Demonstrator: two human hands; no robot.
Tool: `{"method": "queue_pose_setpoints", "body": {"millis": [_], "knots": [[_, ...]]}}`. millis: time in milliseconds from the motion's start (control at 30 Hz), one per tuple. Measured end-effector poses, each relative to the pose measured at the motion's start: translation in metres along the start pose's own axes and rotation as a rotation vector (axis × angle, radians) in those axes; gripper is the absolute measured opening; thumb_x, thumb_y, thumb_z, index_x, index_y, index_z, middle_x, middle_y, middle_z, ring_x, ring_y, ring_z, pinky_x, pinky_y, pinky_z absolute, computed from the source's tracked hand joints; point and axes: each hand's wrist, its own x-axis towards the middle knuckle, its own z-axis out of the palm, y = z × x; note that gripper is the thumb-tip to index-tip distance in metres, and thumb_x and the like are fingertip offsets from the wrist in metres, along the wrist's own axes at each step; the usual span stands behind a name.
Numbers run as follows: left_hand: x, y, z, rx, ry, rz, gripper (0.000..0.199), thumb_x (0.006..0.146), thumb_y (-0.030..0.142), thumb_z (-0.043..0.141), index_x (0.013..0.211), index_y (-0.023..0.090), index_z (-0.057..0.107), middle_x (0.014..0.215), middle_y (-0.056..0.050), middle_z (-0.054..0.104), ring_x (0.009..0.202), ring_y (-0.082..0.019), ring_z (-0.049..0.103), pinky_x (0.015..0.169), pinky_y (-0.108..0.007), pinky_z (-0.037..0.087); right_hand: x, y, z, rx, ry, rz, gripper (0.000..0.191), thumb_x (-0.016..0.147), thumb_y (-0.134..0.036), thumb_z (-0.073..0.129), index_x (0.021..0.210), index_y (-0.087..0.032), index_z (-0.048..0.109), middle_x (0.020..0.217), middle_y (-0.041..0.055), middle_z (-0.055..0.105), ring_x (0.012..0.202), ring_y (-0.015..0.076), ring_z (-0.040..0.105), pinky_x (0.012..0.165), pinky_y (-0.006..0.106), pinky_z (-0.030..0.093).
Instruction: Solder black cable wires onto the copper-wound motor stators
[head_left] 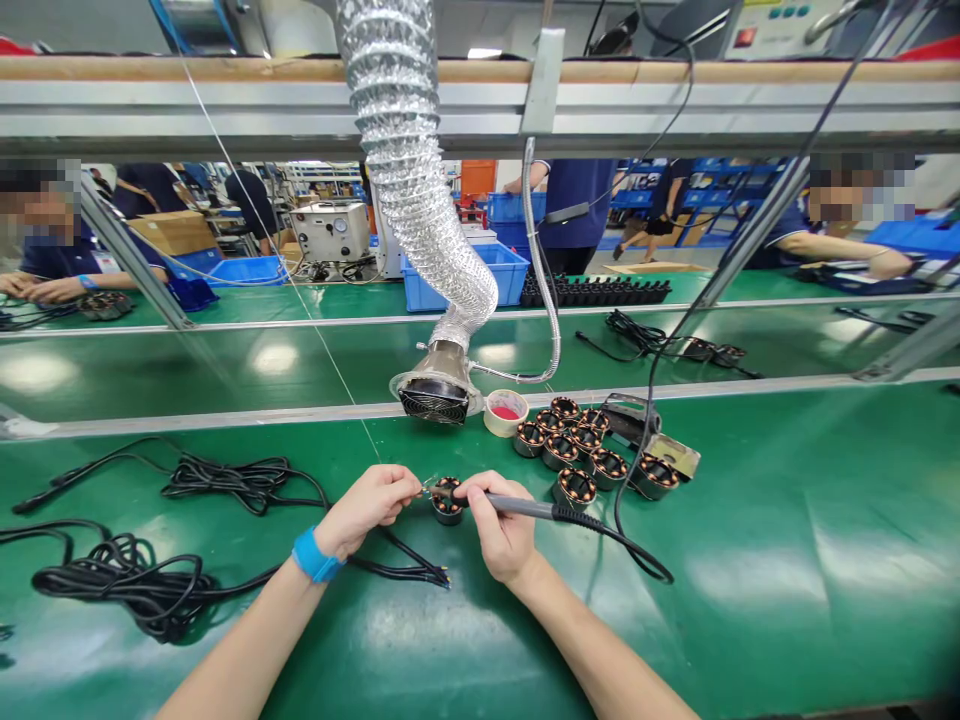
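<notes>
My right hand (501, 530) is closed round the grey handle of a soldering iron (525, 507), whose tip points left over a motor stator (448, 513) with copper windings. The stator stands on the green work surface between my hands. On its left side, the pinched fingers of my left hand (375, 508) hold thin solder wire (330, 355), which runs down from a spool (196, 22) on the upper shelf. A blue band (315, 556) circles my left wrist. The exact contact at the iron's tip is too small to make out.
Several stators (560, 450) stand at the right, beside a soldering iron stand (634, 420) and a tape roll (505, 411). Coiled black cables (142, 585) lie at the left. A foil exhaust duct (409, 150) hangs ahead. Co-workers (574, 200) are across the bench.
</notes>
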Motion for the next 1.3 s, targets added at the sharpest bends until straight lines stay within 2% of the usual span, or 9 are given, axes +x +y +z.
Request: {"method": "queue_pose_setpoints", "body": {"millis": [300,567,967,1300], "knots": [[-0.0016,0.0024,0.0012,0.013,0.006,-0.012,0.024,0.071,0.038,0.061,0.072,0.015,0.053,0.056,0.008,0.035,0.046,-0.004,0.02,0.045,-0.024,0.009,-0.0022,0.0048,0.0013,0.096,0.021,0.075,0.024,0.096,-0.022,0.048,0.081,-0.019,0.066,0.073,0.0001,0.066,0.065,0.0142,0.062,0.062,0.023,0.047],[-0.0007,0.0009,0.0004,0.013,0.01,-0.008,0.024,0.071,0.037,0.061,0.072,0.015,0.054,0.057,0.008,0.036,0.046,-0.004,0.021,0.045,-0.024,0.009,-0.0039,0.0082,0.0013,0.115,0.079,0.152,0.025,0.096,-0.025,0.048,0.08,-0.018,0.065,0.074,0.0028,0.067,0.069,0.0184,0.065,0.065,0.028,0.049],[-0.0022,0.0029,0.0008,0.016,0.021,0.001,0.028,0.069,0.041,0.064,0.071,0.015,0.054,0.057,0.008,0.035,0.047,-0.004,0.021,0.046,-0.023,0.01,-0.0055,0.0084,0.0015,0.05,0.074,0.158,0.029,0.097,-0.033,0.046,0.08,-0.019,0.066,0.067,0.0037,0.063,0.067,0.0203,0.065,0.057,0.029,0.051],[-0.0024,0.0025,0.0006,0.026,0.002,0.003,0.026,0.071,0.04,0.061,0.072,0.015,0.054,0.058,0.008,0.036,0.047,-0.004,0.021,0.045,-0.024,0.01,-0.0054,0.005,0.0012,-0.008,0.048,0.083,0.026,0.098,-0.028,0.047,0.085,-0.019,0.067,0.067,0.0014,0.064,0.059,0.0162,0.063,0.059,0.027,0.051]]}}
